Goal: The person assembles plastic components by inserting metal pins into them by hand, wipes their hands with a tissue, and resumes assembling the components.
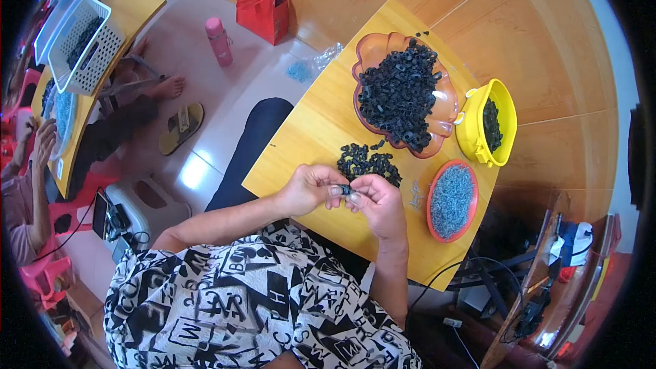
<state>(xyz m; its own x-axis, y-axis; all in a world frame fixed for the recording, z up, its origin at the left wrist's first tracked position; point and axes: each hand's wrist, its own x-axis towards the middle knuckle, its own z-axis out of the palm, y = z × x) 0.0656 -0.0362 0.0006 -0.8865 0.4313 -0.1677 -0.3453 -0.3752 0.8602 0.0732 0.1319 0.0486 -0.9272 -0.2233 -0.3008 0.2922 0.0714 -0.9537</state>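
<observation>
Close together above the yellow wooden table [301, 133], my left hand [309, 188] and my right hand [376, 203] pinch a small black part [346, 190] between their fingertips. Its exact kind is too small to make out. Just beyond my fingers lies a loose pile of small black pieces [369, 164]. Farther back, a scalloped orange-brown tray [445, 99] holds a large heap of black ring-like parts [398, 92]. To the right, a red oval dish [432, 217] is full of small silvery screw-like pieces [452, 198], with a few more [415, 195] loose beside it.
A yellow container [470, 130] with black parts stands at the table's right edge. On the floor are a pink bottle [219, 42], a red bag [263, 12] and a sandal [181, 128]. Another person's hand [45, 142] is at a table on the left with white baskets [85, 61].
</observation>
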